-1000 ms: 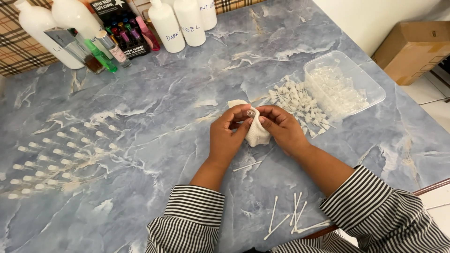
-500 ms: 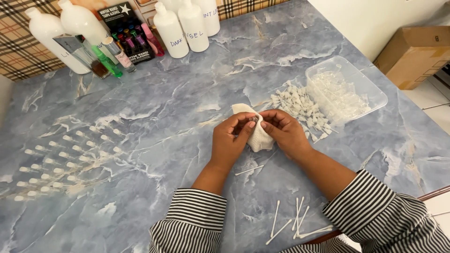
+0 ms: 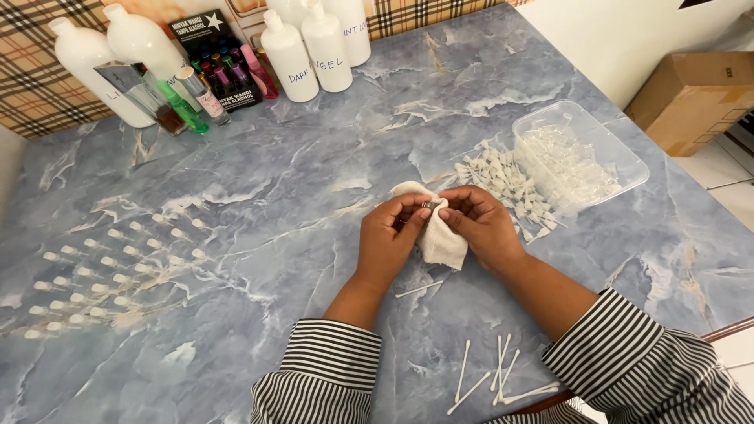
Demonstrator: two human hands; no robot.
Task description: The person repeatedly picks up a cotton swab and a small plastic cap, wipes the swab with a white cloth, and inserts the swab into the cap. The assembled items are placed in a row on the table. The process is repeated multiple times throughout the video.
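Both my hands meet over the middle of the blue marble table (image 3: 314,173). My left hand (image 3: 390,238) and my right hand (image 3: 481,225) together pinch a white cloth (image 3: 440,239), which hangs down between them. A small dark metal-looking piece (image 3: 429,205) sits at the fingertips, wrapped by the cloth. A single cotton swab (image 3: 419,289) lies on the table just below my hands.
A heap of small white caps (image 3: 503,180) lies beside a clear plastic tray (image 3: 581,157) at the right. Rows of small clear vials (image 3: 110,267) lie at the left. White bottles (image 3: 314,47) and coloured vials (image 3: 220,78) stand at the back. Several cotton swabs (image 3: 495,377) lie near the front edge. A cardboard box (image 3: 691,98) sits on the floor.
My hands stay on the cloth in the same spot, with only small finger movement. The view has shifted slightly.
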